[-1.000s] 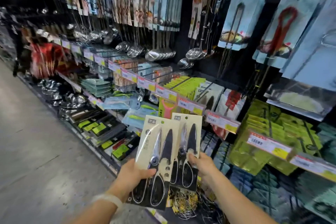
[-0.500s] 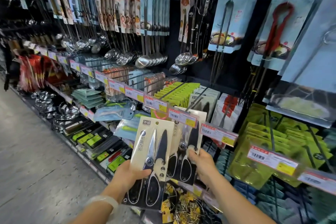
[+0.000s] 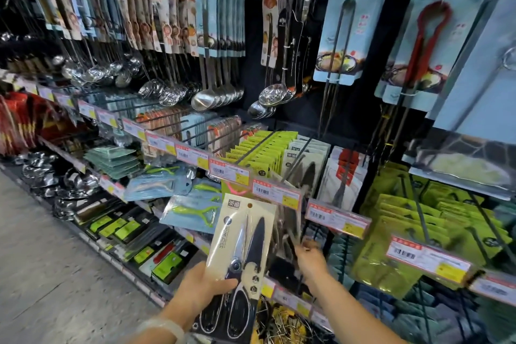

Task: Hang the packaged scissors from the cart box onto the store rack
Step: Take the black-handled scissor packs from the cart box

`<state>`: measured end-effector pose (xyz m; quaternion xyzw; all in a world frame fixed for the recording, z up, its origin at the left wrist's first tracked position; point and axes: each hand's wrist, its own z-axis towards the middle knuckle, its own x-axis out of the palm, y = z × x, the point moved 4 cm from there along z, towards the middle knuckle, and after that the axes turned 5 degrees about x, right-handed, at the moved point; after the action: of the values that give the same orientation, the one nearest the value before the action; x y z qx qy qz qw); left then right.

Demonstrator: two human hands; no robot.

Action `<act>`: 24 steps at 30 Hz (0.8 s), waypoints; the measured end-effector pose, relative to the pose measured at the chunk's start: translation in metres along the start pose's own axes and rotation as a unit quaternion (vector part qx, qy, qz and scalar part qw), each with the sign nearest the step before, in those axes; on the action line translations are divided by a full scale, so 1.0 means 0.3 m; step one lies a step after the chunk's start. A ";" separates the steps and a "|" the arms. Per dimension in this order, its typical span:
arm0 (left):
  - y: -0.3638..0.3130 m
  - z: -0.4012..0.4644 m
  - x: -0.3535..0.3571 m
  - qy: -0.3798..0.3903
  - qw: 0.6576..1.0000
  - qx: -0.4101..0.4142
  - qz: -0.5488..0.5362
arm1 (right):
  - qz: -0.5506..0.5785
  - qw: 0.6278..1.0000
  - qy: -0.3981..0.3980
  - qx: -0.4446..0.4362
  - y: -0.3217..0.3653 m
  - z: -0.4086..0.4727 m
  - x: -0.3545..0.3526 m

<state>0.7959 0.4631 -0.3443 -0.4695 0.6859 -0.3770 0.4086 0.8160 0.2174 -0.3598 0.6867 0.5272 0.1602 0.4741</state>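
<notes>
My left hand point(image 3: 201, 286) grips a cream card pack of black-handled scissors point(image 3: 238, 254) at its lower half, held upright in front of the rack. My right hand point(image 3: 311, 258) holds a second scissors pack point(image 3: 289, 227), which is blurred and tilted edge-on, its top just under the price tag point(image 3: 276, 194) of a rack hook. Behind that tag, matching scissors packs point(image 3: 305, 165) hang on the hook point(image 3: 296, 160). The cart box is out of view.
Ladles and skimmers point(image 3: 212, 98) hang above. Yellow-green packs point(image 3: 259, 151) hang left of the scissors hook, red-and-white packs point(image 3: 344, 176) to its right. Price-tag strips point(image 3: 336, 218) jut out along the hook ends. Blue peeler packs point(image 3: 192, 211) lie lower left, and the aisle floor point(image 3: 42, 274) runs left.
My right hand has carried its scissors pack right and up toward the hook, turning it edge-on. My left hand has kept its pack nearly still. The view has moved closer to the rack.
</notes>
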 end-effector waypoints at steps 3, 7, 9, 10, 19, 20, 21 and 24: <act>0.009 0.031 0.014 0.024 1.000 -0.003 -0.007 | 0.045 0.997 0.021 0.051 -0.026 -0.055 0.000; -0.008 0.070 0.043 0.084 0.996 0.014 0.011 | 0.139 0.960 0.227 0.085 -0.038 -0.196 0.096; -0.021 0.088 0.064 0.110 0.993 0.025 0.031 | 0.087 0.980 0.177 0.012 -0.031 -0.228 0.113; -0.026 0.098 0.073 0.116 0.992 0.035 0.037 | 0.049 0.990 0.130 -0.029 -0.029 -0.231 0.108; -0.132 0.135 0.134 0.139 0.983 0.112 0.043 | 0.026 0.985 0.015 -0.173 0.059 -0.254 0.036; -0.137 0.148 0.140 0.147 0.982 0.109 0.036 | 0.031 0.983 0.010 -0.183 0.075 -0.245 0.030; -0.154 0.154 0.142 0.150 0.982 0.111 0.031 | 0.030 0.982 0.003 -0.187 0.094 -0.245 0.026; -0.183 0.160 0.154 0.174 0.975 0.133 0.035 | 0.018 0.984 -0.009 -0.179 0.105 -0.227 0.028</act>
<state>0.8479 0.3976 -0.3228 -0.3142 0.7063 -0.5261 0.3546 0.7883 0.2578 -0.3023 0.6017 0.4731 0.2544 0.5912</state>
